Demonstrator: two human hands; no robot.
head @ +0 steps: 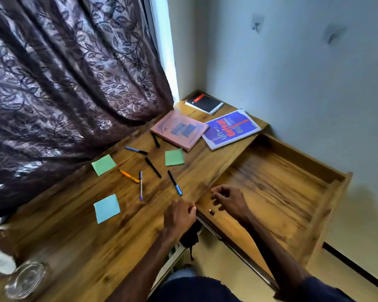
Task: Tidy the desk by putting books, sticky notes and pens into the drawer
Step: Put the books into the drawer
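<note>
Hanging at the left, a dark leaf-patterned curtain [63, 83] borders a wooden desk [74, 247]. A blurred glass dish [26, 280] is cut off at its near corner. A blue sticky note [106, 208] and two green sticky notes [103, 165] lie among six scattered pens [153, 167], one partly hidden under a pink book [179, 130]. Beyond are a black notebook [204, 103] and a purple book [230, 129]. The person's left hand [180, 213] rests at the desk's edge with its fingers curled under, so I cannot tell what they hold. The right hand [227, 200] hovers over the open drawer [282, 182], fingers loosely bent and holding nothing. A small dark object [211, 212], too small to identify, lies inside.
</note>
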